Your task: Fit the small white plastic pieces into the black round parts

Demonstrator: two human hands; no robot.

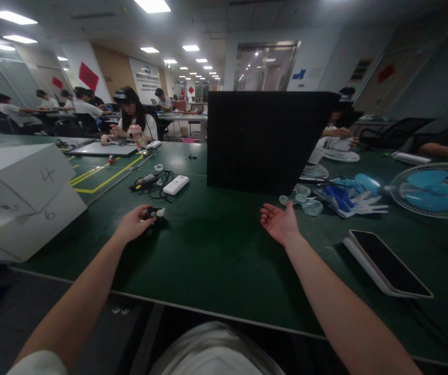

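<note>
My left hand is closed around a small black part with a white knob, held low over the green table. What kind of part it is, I cannot make out. To the right, my right hand is palm up with the fingers apart and holds nothing. Just beyond it lies a small fan blade of clear plastic. Past my left hand are a white power bank-like box and a coil of black cable.
A large black box stands at the middle back. White boxes are stacked at the left. On the right lie blue and white gloves, a fan with blue blades and a phone on a white stand. Other people sit beyond.
</note>
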